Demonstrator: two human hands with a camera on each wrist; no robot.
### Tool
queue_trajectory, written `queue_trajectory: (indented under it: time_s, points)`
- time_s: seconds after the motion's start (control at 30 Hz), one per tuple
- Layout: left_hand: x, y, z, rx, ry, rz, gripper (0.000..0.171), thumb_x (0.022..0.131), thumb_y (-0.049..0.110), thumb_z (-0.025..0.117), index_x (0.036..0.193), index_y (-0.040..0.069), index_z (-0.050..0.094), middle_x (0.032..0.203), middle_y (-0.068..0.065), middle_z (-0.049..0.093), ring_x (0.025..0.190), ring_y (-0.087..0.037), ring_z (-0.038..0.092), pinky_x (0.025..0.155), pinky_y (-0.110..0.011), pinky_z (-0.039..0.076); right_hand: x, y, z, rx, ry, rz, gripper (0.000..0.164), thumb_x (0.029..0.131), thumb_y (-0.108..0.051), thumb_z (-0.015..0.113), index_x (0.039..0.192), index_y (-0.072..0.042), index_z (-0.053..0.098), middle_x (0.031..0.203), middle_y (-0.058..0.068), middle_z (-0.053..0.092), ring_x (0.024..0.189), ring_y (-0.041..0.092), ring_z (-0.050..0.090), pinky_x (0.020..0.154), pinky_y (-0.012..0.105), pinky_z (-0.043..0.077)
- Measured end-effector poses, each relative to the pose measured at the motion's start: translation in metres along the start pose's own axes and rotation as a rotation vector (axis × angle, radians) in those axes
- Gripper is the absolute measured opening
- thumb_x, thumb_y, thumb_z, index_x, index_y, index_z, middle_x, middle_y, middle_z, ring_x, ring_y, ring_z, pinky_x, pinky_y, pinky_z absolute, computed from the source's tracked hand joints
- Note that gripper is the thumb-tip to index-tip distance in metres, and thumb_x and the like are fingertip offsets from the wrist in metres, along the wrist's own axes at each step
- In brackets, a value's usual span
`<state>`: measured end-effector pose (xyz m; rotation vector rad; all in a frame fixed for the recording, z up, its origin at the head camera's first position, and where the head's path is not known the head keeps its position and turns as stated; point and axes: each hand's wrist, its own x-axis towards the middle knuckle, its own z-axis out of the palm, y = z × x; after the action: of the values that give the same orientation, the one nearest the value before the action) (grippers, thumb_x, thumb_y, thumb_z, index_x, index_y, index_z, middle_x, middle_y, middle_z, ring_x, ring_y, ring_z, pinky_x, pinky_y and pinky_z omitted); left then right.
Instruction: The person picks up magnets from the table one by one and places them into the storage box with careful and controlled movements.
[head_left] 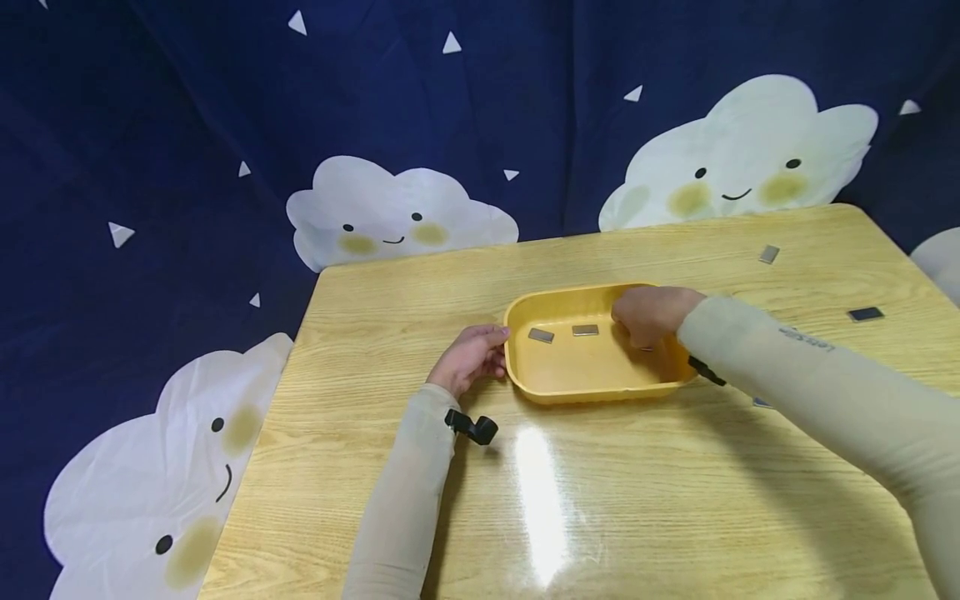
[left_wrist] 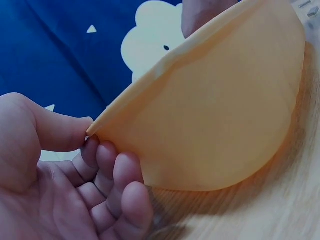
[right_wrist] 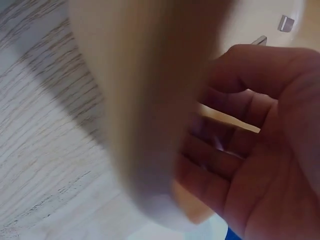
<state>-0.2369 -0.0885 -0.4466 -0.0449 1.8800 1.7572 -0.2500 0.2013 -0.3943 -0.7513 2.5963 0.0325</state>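
Observation:
A shallow yellow plastic tray (head_left: 577, 397) with rounded corners stands on the wooden table. My left hand (head_left: 468, 358) grips its left rim; in the left wrist view the thumb (left_wrist: 65, 131) lies on top of the edge and curled fingers are below. My right hand (head_left: 651, 315) reaches down inside the right end, fingers bent, with the tray wall (right_wrist: 145, 110) hiding their tips in the right wrist view. A sliver of a flat grey piece (head_left: 647, 348) shows beneath those fingers; I cannot tell whether they hold it. Two small grey rectangular pieces (head_left: 542, 335) (head_left: 585, 330) lie on the tray floor.
Right of the tray, a grey piece (head_left: 768, 254) lies toward the back and a dark one (head_left: 866, 314) near the right edge. Another piece (head_left: 762, 403) peeks out beside my right sleeve. A dark blue curtain with clouds (head_left: 405, 208) hangs behind the table.

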Motion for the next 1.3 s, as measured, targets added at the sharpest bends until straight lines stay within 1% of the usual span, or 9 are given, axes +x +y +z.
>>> queue_trajectory:
  time_s: [0.1,0.33,0.57,0.8,0.87,1.03,1.13,1.23,1.3]
  points:
    - [0.0,0.0,0.0,0.002,-0.002,-0.004,0.023,0.103,0.018,0.049,0.101,-0.004,0.057,0.076,-0.001,0.058,0.061,-0.011,0.054,0.057,-0.021,0.05,-0.001,-0.001,-0.003,0.019,-0.021,0.02,0.015,0.077,0.001,0.057,0.071,-0.012,0.052,0.065,-0.001,0.044,0.06,0.014,0.042,0.053,0.023,0.031]
    - [0.0,0.002,0.0,0.005,-0.01,-0.016,0.023,0.104,0.017,0.048,0.102,-0.003,0.057,0.076,-0.001,0.057,0.062,-0.011,0.055,0.058,-0.022,0.05,-0.001,-0.002,-0.005,0.02,-0.026,0.028,0.014,0.077,-0.002,0.059,0.071,-0.012,0.053,0.065,-0.001,0.047,0.061,0.014,0.044,0.054,0.023,0.033]
    - [0.0,0.003,0.001,-0.005,-0.011,-0.023,0.021,0.104,0.016,0.049,0.101,-0.002,0.057,0.077,-0.001,0.057,0.062,-0.011,0.055,0.059,-0.022,0.049,-0.002,0.0,-0.006,0.051,-0.039,0.056,0.012,0.084,-0.003,0.057,0.075,-0.011,0.057,0.069,0.002,0.054,0.061,0.016,0.047,0.053,0.024,0.034]
    - [0.001,0.001,0.0,-0.007,-0.007,-0.025,0.022,0.104,0.018,0.049,0.104,-0.003,0.057,0.078,-0.002,0.057,0.061,-0.01,0.054,0.059,-0.022,0.049,-0.005,0.0,-0.014,0.054,-0.043,0.071,0.013,0.089,-0.004,0.054,0.08,-0.012,0.06,0.074,0.002,0.058,0.064,0.017,0.05,0.055,0.025,0.037]
    - [0.0,0.001,0.0,-0.009,-0.006,-0.025,0.022,0.104,0.018,0.049,0.103,-0.003,0.057,0.078,-0.003,0.057,0.061,-0.01,0.054,0.059,-0.022,0.049,-0.006,0.001,-0.016,0.047,-0.037,0.064,0.013,0.09,-0.003,0.053,0.081,-0.011,0.059,0.074,0.003,0.056,0.066,0.018,0.05,0.056,0.026,0.036]
    - [0.0,0.001,0.001,-0.001,-0.007,-0.024,0.021,0.104,0.018,0.049,0.101,-0.002,0.057,0.078,-0.002,0.057,0.062,-0.01,0.054,0.059,-0.022,0.049,-0.01,0.005,-0.019,0.026,0.003,0.042,0.015,0.086,0.001,0.052,0.079,-0.012,0.056,0.072,0.003,0.052,0.068,0.019,0.049,0.059,0.027,0.036]
    - [0.0,0.002,0.001,0.001,-0.005,-0.024,0.021,0.103,0.018,0.05,0.101,-0.002,0.057,0.078,-0.003,0.057,0.061,-0.011,0.054,0.059,-0.022,0.05,-0.013,0.007,-0.019,0.027,0.031,0.036,0.013,0.086,-0.001,0.054,0.08,-0.012,0.058,0.075,0.004,0.054,0.071,0.02,0.05,0.061,0.028,0.038]
    - [-0.001,0.002,0.001,-0.003,-0.005,-0.024,0.022,0.103,0.018,0.05,0.101,-0.002,0.057,0.078,-0.003,0.057,0.061,-0.011,0.054,0.058,-0.022,0.049,-0.015,0.009,-0.02,0.024,0.049,0.029,0.008,0.086,-0.004,0.057,0.086,-0.01,0.062,0.081,0.005,0.06,0.075,0.021,0.053,0.065,0.031,0.044]
    - [-0.002,0.002,0.001,-0.003,-0.004,-0.024,0.021,0.103,0.018,0.05,0.102,-0.002,0.057,0.077,-0.002,0.056,0.062,-0.012,0.054,0.058,-0.022,0.05,-0.017,0.01,-0.02,0.019,0.063,0.011,0.007,0.085,-0.005,0.059,0.089,-0.008,0.063,0.085,0.006,0.062,0.076,0.021,0.054,0.068,0.033,0.047]
